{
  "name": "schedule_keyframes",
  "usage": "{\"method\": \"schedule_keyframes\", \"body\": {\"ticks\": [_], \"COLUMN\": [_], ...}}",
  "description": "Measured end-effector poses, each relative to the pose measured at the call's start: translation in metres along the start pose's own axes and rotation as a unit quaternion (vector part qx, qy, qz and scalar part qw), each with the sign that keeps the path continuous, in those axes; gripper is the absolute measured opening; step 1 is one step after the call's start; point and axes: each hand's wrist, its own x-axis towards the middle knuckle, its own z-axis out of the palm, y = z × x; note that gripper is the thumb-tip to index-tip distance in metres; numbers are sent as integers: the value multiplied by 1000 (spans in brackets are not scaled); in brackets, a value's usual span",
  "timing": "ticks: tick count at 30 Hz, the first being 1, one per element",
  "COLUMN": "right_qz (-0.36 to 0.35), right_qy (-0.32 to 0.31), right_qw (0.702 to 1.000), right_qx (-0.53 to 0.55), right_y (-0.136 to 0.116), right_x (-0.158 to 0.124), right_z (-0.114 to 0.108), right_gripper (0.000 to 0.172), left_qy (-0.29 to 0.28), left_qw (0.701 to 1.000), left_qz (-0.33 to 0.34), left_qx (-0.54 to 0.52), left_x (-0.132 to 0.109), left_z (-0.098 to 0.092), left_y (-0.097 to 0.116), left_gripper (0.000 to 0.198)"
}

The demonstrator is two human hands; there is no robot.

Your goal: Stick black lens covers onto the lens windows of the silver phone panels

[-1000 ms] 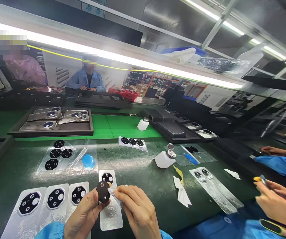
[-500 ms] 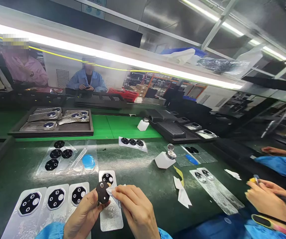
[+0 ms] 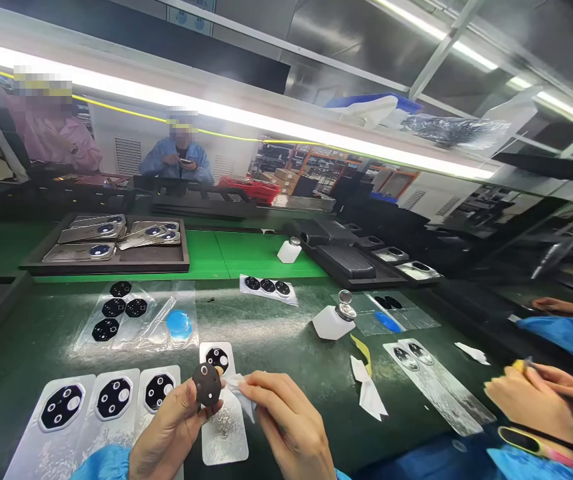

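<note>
My left hand (image 3: pixel 169 427) pinches a dark octagonal camera lens cover (image 3: pixel 207 385) by its edge, its round holes facing me. Just to its right, my right hand (image 3: pixel 286 417) is closed on a folded white wipe (image 3: pixel 242 393), whose tip is close to the cover. Below both hands lies a pale phone back panel (image 3: pixel 224 437) with a black camera cover at its top. Three similar back panels (image 3: pixel 66 443) lie side by side at the left, partly behind my left hand and sleeve.
A clear plastic sheet (image 3: pixel 154 337) bears several black covers and a blue disc. White bottles (image 3: pixel 334 323) stand mid-table; a tray (image 3: pixel 111 268) of phone panels is at the back left. Crumpled wipes (image 3: pixel 369 393) lie to the right, where a co-worker's hands (image 3: pixel 536 400) work.
My right hand has drawn the wipe slightly right, away from the lens cover. My left hand keeps its hold. The co-worker's hands at the right have shifted slightly.
</note>
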Motion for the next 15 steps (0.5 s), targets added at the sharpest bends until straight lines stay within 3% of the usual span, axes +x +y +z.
{"method": "schedule_keyframes", "body": {"ticks": [5,15], "right_qz": [-14,-43], "right_qy": [-17,-26], "right_qw": [1000,997], "right_qx": [3,-58], "right_y": [-8,-13], "right_x": [-10,1], "right_z": [7,8], "right_gripper": [29,24], "left_qy": [-12,-31], "left_qw": [1000,999], "left_qz": [3,6], "left_qx": [-2,-7], "left_x": [1,0], "left_z": [1,4], "left_y": [-1,1], "left_gripper": [37,30]}}
